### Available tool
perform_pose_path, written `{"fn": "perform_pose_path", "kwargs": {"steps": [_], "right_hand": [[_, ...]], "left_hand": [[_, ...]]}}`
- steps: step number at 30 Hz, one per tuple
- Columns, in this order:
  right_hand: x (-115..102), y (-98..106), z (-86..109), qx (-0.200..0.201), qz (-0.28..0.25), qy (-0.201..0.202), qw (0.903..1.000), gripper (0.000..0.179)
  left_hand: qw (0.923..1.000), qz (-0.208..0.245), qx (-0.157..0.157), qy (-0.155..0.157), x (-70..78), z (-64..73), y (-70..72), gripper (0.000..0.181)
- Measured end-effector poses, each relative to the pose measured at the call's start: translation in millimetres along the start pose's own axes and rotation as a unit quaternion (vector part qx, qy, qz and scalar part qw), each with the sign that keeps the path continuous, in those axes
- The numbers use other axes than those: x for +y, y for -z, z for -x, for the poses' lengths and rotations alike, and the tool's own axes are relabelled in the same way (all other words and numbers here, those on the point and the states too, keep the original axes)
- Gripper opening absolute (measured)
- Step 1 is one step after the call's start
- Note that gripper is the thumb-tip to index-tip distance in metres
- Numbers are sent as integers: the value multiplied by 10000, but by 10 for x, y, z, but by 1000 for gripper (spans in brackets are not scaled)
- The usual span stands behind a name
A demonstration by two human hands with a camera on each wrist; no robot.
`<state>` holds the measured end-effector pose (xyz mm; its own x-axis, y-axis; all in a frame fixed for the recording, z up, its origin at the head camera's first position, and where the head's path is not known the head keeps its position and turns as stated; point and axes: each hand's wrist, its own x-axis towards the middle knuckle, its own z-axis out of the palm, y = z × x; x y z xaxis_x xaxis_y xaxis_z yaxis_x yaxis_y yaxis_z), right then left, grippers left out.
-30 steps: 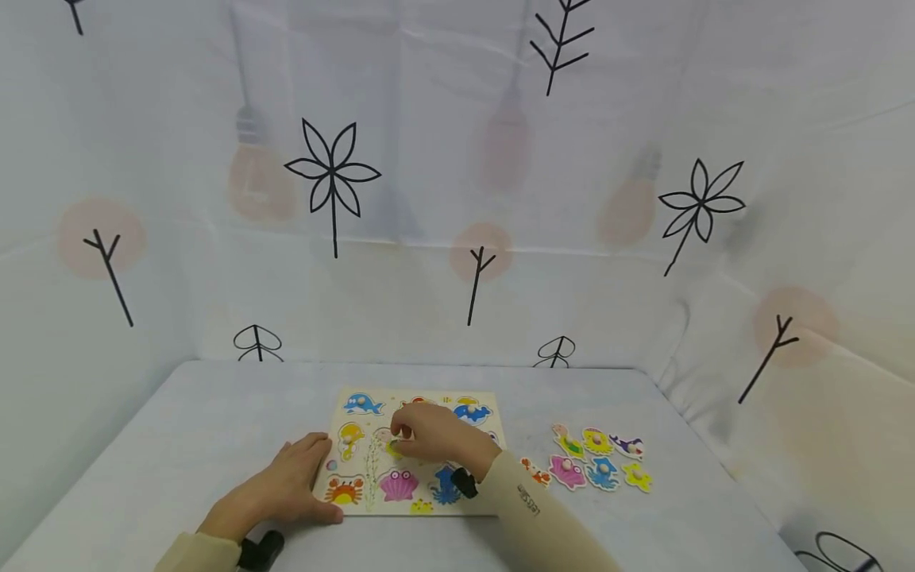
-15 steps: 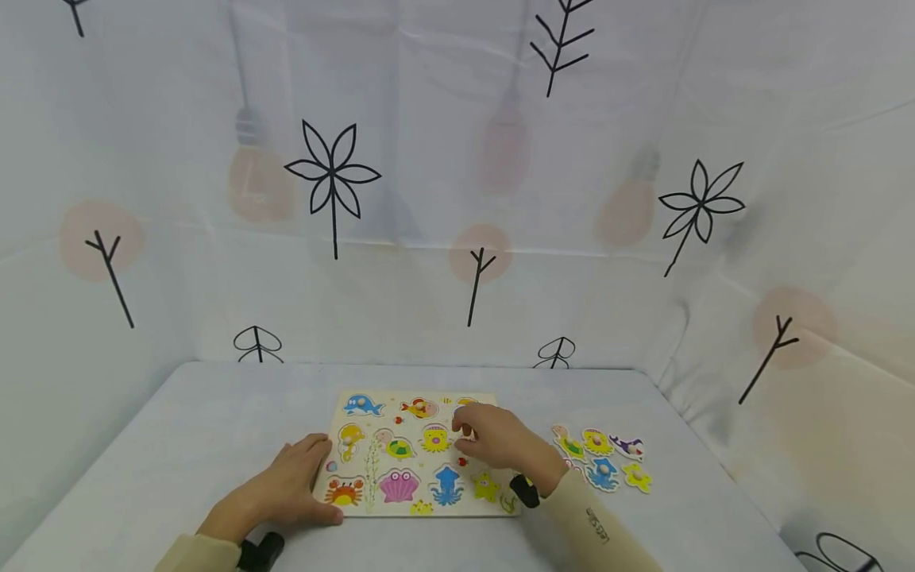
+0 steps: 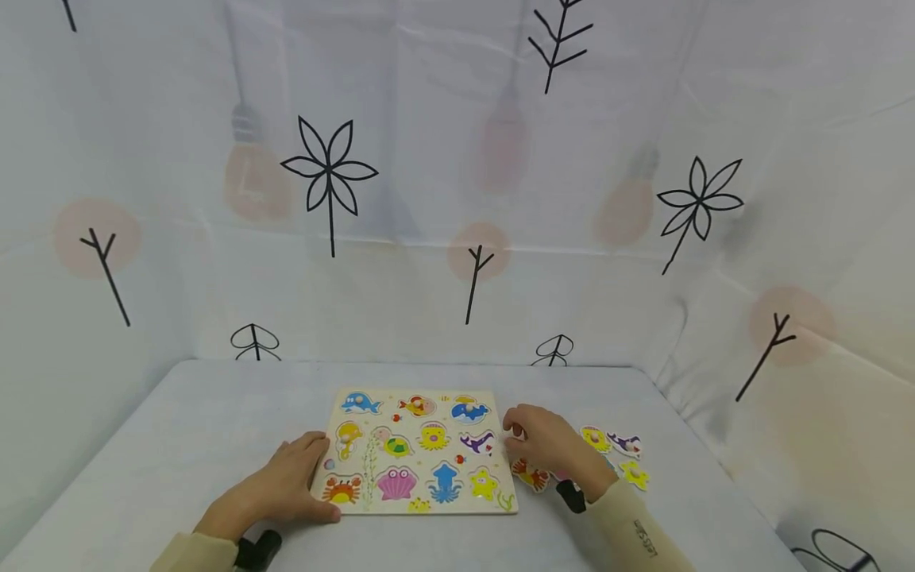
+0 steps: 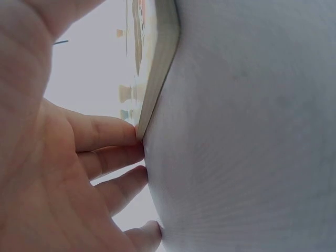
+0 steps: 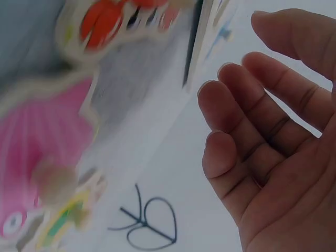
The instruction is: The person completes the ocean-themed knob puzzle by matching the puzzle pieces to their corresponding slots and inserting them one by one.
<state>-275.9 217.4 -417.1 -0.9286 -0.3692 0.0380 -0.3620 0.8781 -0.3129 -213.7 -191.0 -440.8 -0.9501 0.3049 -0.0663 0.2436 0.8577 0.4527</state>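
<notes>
A wooden peg puzzle board [image 3: 379, 508] with sea-animal pictures lies on the table. My left hand [image 3: 286, 481] rests at its left side; in the left wrist view the extended fingertips [image 4: 128, 134] touch the board's corner edge. My right hand [image 3: 549, 446] is just past the board's right edge, above loose puzzle pieces, fingers loosely bent and holding nothing. In the right wrist view, a pink shell piece [image 5: 47, 131] with a knob and a red crab piece [image 5: 102, 23] lie near that hand. The head view has the hand covering the shell and turtle pieces.
Right of the hand lie a yellow octopus piece [image 3: 595, 438], a purple-and-white piece [image 3: 625, 443] and a yellow star piece [image 3: 634, 474]. Knobs show on several pieces in the board's upper and left parts. A patterned white cloth [image 3: 400, 302] hangs behind the table.
My right hand has moved right, from over the board's middle to beside the loose pieces, uncovering the octopus, narwhal-like and star pictures. My left hand stays at the board's left side.
</notes>
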Motion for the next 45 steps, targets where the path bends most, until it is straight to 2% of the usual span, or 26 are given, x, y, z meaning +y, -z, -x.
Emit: {"fn": "perform_pose_path", "kwargs": {"steps": [6, 10, 19, 28, 33, 38, 45], "right_hand": [[200, 85, 36, 190, 103, -257, 9994, 20], [315, 121, 53, 225, 142, -517, 9983, 19], [571, 159, 97, 202, 401, -757, 9961, 17], [700, 186, 168, 130, 292, -913, 9953, 13], [758, 177, 176, -71, 143, -1080, 9940, 15], [774, 178, 192, -242, 12, -1213, 9923, 15], [765, 173, 193, -242, -117, -1183, 9926, 11]], "left_hand": [[10000, 25, 36, -17, 9, -5, 6, 114], [10000, 47, 47, -35, 12, 0, 11, 114], [10000, 20, 30, -51, 6, 17, 9, 115], [10000, -58, -3, -35, 5, 4, 9, 116], [10000, -10, 25, -46, 24, 17, 18, 115], [10000, 32, 19, 9, 27, 23, 16, 114], [10000, 18, 33, -10, 17, 17, 12, 114]]}}
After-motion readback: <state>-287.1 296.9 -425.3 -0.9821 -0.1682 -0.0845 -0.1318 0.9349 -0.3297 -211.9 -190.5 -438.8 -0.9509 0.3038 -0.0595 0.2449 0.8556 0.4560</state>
